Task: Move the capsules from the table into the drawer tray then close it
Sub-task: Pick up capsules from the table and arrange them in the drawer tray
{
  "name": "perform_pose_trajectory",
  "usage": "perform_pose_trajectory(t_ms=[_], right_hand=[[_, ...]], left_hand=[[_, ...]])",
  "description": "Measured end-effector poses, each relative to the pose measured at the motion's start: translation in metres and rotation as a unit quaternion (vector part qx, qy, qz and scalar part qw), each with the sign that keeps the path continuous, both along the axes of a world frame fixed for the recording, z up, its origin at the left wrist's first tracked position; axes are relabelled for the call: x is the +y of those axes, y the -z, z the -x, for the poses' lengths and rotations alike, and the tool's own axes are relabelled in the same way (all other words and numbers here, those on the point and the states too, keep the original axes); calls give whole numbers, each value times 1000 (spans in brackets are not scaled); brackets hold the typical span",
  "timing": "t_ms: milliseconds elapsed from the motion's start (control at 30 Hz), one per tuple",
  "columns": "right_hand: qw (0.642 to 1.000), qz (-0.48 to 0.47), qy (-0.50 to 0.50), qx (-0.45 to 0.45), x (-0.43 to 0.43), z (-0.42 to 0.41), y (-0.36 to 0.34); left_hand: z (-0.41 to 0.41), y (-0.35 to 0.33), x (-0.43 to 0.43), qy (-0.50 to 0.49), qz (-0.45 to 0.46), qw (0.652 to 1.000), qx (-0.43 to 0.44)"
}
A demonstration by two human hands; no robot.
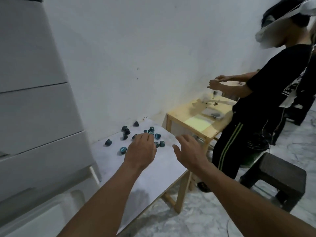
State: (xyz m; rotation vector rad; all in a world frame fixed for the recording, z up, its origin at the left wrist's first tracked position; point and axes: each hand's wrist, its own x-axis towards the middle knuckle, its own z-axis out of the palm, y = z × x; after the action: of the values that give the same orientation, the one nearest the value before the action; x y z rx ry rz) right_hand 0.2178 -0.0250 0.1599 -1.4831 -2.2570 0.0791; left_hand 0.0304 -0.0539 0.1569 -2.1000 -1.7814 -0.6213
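On the table [153, 168], capsules [123, 150] lie scattered and the drawers [39, 106] look closed, the job seemingly barely begun, as the left hand [140, 149] reaches them with bent fingers, grip unclear, and the right hand [189, 149] hovers, fingers spread.

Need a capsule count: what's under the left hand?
The left hand covers part of the capsules clustered on the table. A few poke out at its far and right edges. Any beneath the palm are hidden; whether it grips one can't be told.

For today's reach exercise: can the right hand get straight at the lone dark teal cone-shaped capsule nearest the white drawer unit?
Probably not directly: the left hand sits between the open right hand and that dark teal capsule. The left hand looks better placed.
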Motion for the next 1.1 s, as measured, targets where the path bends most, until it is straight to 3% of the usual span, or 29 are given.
perform_pose_trajectory(t_ms=[233,567,733,833,1100], right_hand=[[998,51,-26,-11,86,-31,15],[991,127,-50,-13,173,-5,67],[976,211,-46,-25,208,24,94],[964,254,-59,-43,223,39,104],[944,314,-85,-52,258,69,133]], left_hand=[[-38,11,67,-35,54,998,-9],[-16,64,157,-63,180,982,-11],[-3,100,202,-27,251,968,11],[2,101,219,-12,231,972,41],[15,160,252,-16,318,946,-64]])
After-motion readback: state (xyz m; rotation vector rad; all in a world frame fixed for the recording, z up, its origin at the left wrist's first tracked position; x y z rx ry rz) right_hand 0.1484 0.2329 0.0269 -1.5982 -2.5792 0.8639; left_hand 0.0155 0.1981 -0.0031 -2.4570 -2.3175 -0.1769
